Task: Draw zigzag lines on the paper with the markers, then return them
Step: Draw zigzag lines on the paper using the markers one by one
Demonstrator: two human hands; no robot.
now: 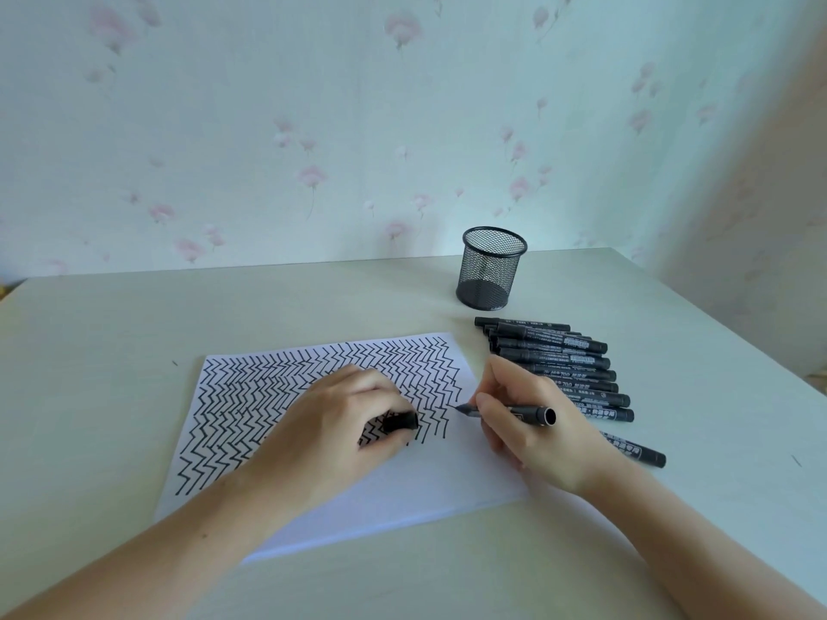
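Observation:
A white sheet of paper lies on the table, its upper part filled with black zigzag lines. My right hand grips an uncapped black marker, tip pointing left at the paper's right side near the last zigzag column. My left hand rests on the paper and holds the marker's black cap in curled fingers. Several capped black markers lie in a row right of the paper, partly hidden behind my right hand. One more marker lies apart, below the row.
An empty black mesh pen cup stands behind the markers near the wall. The pale table ends at a right edge close to the markers. Floral wallpaper backs the table.

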